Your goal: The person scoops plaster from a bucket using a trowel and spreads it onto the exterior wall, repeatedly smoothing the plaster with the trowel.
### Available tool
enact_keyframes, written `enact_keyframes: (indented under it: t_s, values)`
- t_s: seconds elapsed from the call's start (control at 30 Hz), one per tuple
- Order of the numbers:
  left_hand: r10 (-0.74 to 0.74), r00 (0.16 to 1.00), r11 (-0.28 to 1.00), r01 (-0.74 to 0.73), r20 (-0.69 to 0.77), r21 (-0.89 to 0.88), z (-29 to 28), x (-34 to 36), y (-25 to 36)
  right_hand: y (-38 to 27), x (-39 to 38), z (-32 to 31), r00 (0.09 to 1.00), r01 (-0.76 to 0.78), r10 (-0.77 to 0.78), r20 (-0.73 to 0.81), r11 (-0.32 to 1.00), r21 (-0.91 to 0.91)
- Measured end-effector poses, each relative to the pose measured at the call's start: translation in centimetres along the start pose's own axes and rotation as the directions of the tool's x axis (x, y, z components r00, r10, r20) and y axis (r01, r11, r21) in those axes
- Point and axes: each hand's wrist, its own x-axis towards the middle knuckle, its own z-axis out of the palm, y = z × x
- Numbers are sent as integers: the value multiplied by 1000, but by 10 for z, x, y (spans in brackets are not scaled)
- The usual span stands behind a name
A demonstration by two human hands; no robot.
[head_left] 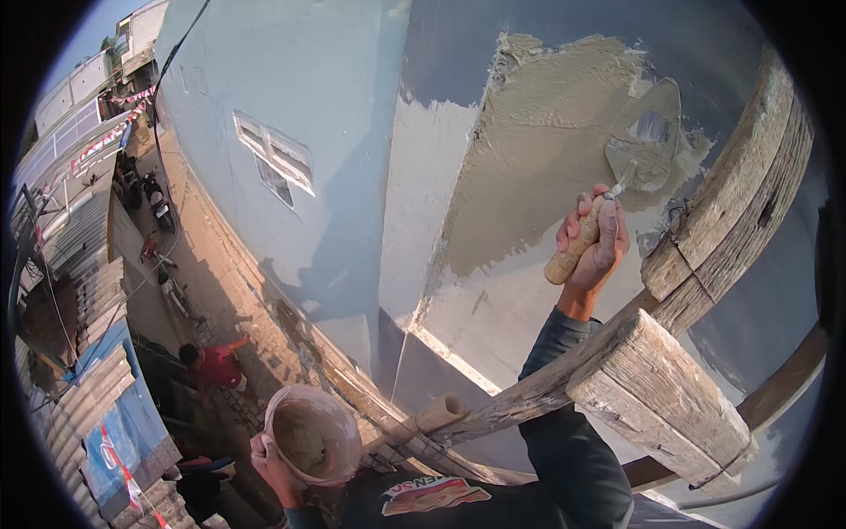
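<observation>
My right hand (pixel 597 236) is wrapped round the wooden handle of a trowel (pixel 646 137). The trowel's flat blade lies against a patch of wet grey-beige plaster (pixel 538 132) on the wall, with some plaster smeared on the metal. Down at the lower left, my left hand (pixel 275 469) grips the rim of a pinkish bucket (pixel 344 432). Inside the bucket is a grey mortar mix (pixel 302 441). Below the plaster patch, the wall is a paler grey, and a corner edge runs down its left side.
Rough timber beams (pixel 656 388) tied with wire cross in front of my right arm. A cut pole end (pixel 443 408) sticks up near the bucket. Far below, a person in a red shirt (pixel 216 366) stands in an alley beside parked motorbikes (pixel 159 203) and corrugated roofs (pixel 79 309).
</observation>
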Motion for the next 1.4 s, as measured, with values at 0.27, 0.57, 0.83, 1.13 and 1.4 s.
enact_keyframes:
  t_s: [0.27,0.57,0.83,1.13,1.4]
  values:
    - [32,998,999,-34,56,29,14,-5,88,34,-74,-14,526,-412,692,495,716,-564]
    - [171,970,983,-154,176,-104,53,28,155,77,-103,30,-171,-141,741,649,634,-761]
    - [373,916,927,-362,148,-95,99,27,155,94,-133,56,-140,115,734,664,678,-726]
    - [451,870,892,-450,198,-52,155,-6,146,120,-150,38,34,389,705,708,644,-659]
    - [452,881,891,-438,137,-121,170,5,141,132,-149,27,285,648,546,788,497,-578]
